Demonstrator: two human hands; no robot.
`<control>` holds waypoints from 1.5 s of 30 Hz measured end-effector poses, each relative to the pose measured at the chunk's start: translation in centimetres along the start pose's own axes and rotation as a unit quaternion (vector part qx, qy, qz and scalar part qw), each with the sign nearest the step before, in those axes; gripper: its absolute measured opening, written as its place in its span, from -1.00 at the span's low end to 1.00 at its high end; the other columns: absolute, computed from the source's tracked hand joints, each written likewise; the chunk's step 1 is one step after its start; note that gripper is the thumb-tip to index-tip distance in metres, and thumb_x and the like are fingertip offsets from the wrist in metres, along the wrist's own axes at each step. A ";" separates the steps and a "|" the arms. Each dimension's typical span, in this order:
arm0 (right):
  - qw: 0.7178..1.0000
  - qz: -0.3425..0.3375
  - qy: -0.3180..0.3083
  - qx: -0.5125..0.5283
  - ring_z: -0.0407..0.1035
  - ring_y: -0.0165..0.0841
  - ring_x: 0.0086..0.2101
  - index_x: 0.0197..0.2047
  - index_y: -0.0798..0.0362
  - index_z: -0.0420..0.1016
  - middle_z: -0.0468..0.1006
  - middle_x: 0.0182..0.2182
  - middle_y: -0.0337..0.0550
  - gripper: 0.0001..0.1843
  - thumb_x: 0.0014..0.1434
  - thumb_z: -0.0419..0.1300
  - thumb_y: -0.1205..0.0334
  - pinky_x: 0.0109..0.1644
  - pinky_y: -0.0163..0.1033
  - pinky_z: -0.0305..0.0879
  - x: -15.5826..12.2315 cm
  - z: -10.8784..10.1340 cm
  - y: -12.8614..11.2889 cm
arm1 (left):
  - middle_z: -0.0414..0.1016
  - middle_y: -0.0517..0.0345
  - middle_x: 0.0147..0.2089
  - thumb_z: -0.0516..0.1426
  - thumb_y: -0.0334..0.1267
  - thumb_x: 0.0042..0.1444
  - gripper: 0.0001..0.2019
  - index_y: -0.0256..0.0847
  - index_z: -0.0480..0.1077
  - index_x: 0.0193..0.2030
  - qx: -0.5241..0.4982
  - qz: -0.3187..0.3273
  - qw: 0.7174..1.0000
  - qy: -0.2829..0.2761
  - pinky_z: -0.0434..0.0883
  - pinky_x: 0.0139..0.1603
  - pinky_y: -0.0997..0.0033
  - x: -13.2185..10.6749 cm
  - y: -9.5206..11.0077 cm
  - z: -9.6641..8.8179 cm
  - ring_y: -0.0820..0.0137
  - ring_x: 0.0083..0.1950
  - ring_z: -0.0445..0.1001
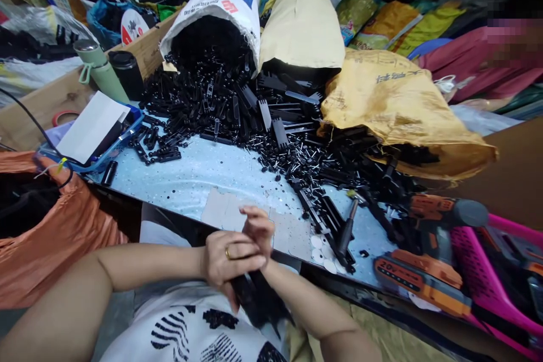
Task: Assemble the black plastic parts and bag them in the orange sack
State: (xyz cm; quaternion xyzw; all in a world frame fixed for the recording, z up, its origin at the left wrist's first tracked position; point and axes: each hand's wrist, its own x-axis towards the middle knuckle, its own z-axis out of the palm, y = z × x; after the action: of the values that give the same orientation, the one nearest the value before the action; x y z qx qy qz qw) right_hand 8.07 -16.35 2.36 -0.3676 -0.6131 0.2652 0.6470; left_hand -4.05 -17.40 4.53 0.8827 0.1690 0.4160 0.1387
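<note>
My left hand (232, 257), with a ring on one finger, is closed at the table's front edge and lies across my right wrist. Below its fingers hangs a dark black bundle (261, 297), blurred, whose kind I cannot make out; the left fingers seem wrapped round its upper end. My right hand (258, 229) rises just behind the left one, fingers loosely bent and apart, with nothing visible in them. Part of its palm is hidden. Both hands are close to grey card pieces (291, 233) on the blue tabletop (190, 172).
Black plastic parts (203, 96) and loose screws (292, 153) spill from a white sack (216, 0), a cream sack (303, 22) and a yellow sack (394, 102). A screwdriver (348, 229), cordless drill (432, 254) and pink basket (487, 277) lie right. A blue basket (106, 147) stands left.
</note>
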 end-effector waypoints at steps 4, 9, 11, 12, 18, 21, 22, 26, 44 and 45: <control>0.954 -0.039 -0.133 -0.267 0.18 -0.14 0.04 -0.10 -0.02 0.29 0.33 -0.01 0.00 -0.62 0.16 -0.02 -0.11 0.10 0.05 0.11 9.2 -2.3 6.8 | 0.46 -0.10 -0.20 -0.14 0.34 0.08 -0.27 -0.19 0.31 0.15 0.192 -0.026 0.979 -0.069 0.38 -0.17 0.26 0.8 -8.8 0.2 0.23 -0.19 0.45; 0.852 0.091 -0.064 -0.512 0.05 -0.07 0.08 -0.06 0.21 0.31 0.29 0.05 0.26 -0.63 0.09 0.14 0.20 0.14 0.08 -0.08 20.9 -7.0 13.5 | 0.41 -0.27 -0.04 -0.02 0.16 0.16 -0.35 -0.37 0.26 0.18 0.299 -0.202 0.906 -0.222 0.28 0.00 0.16 4.6 -18.0 0.1 0.09 0.03 0.35; 0.855 0.142 -0.063 -0.495 0.11 -0.10 0.01 -0.11 0.26 0.34 0.41 -0.10 0.26 -0.63 0.02 0.19 0.25 0.11 0.06 -0.08 22.8 -8.3 14.6 | 0.35 -0.23 0.07 -0.02 0.01 0.22 -0.47 -0.36 0.23 0.18 0.334 -0.257 0.890 -0.174 0.19 0.11 0.13 5.0 -19.3 -1.3 0.09 0.15 0.24; 0.862 0.157 -0.061 -0.477 0.15 -0.14 -0.03 -0.12 0.26 0.36 0.45 -0.17 0.22 -0.63 0.00 0.20 0.25 0.10 0.03 -0.06 23.0 -8.8 14.8 | 0.33 -0.22 0.09 -0.03 -0.07 0.23 -0.53 -0.36 0.24 0.16 0.351 -0.295 0.877 -0.144 0.18 0.12 0.14 4.8 -19.6 -2.5 0.10 0.16 0.21; 0.925 0.222 -0.056 -0.304 0.40 -0.36 -0.33 0.04 0.11 0.33 0.54 -0.31 -0.09 -0.44 0.04 0.17 -0.04 -0.19 -0.21 0.30 17.3 -9.0 12.1 | 0.29 -0.27 0.04 0.00 -0.35 0.06 -0.70 -0.38 0.36 -0.07 0.422 -0.491 0.754 -0.107 0.19 0.02 0.05 -0.5 -19.5 -12.0 -0.02 0.11 0.20; 0.939 0.327 -0.055 -0.094 0.44 -0.34 -0.37 0.00 0.10 0.38 0.55 -0.38 -0.14 -0.35 -0.10 0.29 -0.09 -0.25 -0.20 0.36 13.2 -7.8 10.2 | 0.26 -0.24 0.09 0.03 -0.35 0.02 -0.71 -0.33 0.38 -0.10 0.410 -0.473 0.763 -0.161 0.13 0.07 0.00 -2.6 -19.1 -13.8 -0.03 0.16 0.13; 0.932 0.354 -0.057 -0.044 0.44 -0.34 -0.37 -0.01 0.10 0.39 0.56 -0.39 -0.14 -0.34 -0.14 0.32 -0.08 -0.25 -0.20 0.36 12.1 -7.4 9.7 | 0.24 -0.22 0.12 0.03 -0.36 0.03 -0.71 -0.31 0.39 -0.10 0.402 -0.455 0.774 -0.179 0.11 0.08 -0.01 -3.1 -19.0 -13.9 -0.02 0.18 0.11; 0.907 0.411 -0.095 0.010 0.46 -0.32 -0.34 0.01 0.12 0.39 0.57 -0.38 -0.10 -0.32 -0.14 0.34 -0.07 -0.20 -0.19 0.35 8.5 -6.6 8.2 | 0.18 -0.21 0.19 -0.02 -0.37 0.12 -0.73 -0.29 0.35 -0.05 0.391 -0.416 0.797 -0.199 0.03 0.12 -0.04 -3.9 -18.9 -13.3 0.03 0.22 0.05; 0.652 -0.170 -0.585 -0.452 0.12 -0.15 0.19 0.22 -0.13 0.23 0.14 0.27 -0.14 -0.39 0.15 -0.01 0.53 0.15 0.03 0.13 10.0 -8.7 6.0 | 0.38 -0.07 -0.03 -0.06 -0.24 0.25 -0.72 -0.26 0.22 0.06 0.042 -0.372 0.924 -0.072 0.35 -0.04 0.27 -1.4 -10.1 -6.2 0.25 -0.01 0.39; 0.652 -0.167 -0.575 -0.464 0.11 -0.15 0.19 0.24 -0.13 0.21 0.11 0.28 -0.14 -0.36 0.14 0.00 0.55 0.17 0.04 0.11 10.5 -8.8 6.2 | 0.38 -0.06 -0.03 -0.07 -0.25 0.24 -0.71 -0.26 0.22 0.06 0.017 -0.374 0.926 -0.049 0.36 -0.05 0.28 -1.2 -9.7 -5.8 0.27 -0.04 0.41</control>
State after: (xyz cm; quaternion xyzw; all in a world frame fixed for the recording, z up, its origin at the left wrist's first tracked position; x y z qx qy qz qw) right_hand 18.59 -5.71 3.87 -0.2850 -0.9568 -0.0083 -0.0568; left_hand -11.12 -8.53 3.53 0.7769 0.4871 0.2867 0.2775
